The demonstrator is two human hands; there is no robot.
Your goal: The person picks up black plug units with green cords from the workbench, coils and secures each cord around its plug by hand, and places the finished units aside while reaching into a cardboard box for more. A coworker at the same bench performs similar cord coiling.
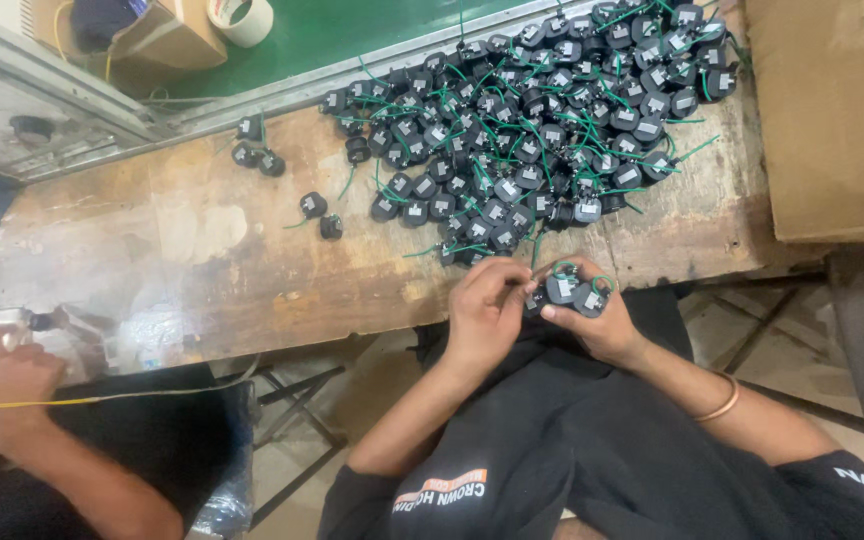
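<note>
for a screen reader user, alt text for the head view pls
A person's left hand and right hand hold small round black parts with green wires at a worn wooden bench, below a big pile of them. Another person's hand works at left.

Bare worn wooden bench (pixel 202 250) left of centre: open passage, only few stray black round parts (pixel 314 206) dotted there. Dense heap of black parts with green wires (pixel 532 120) blocks far right half. Cardboard box (pixel 822 120) walls off right edge. Metal rail (pixel 282 95) bounds far side. Co-worker's hand (pixel 7 385) crowds left corner.
</note>
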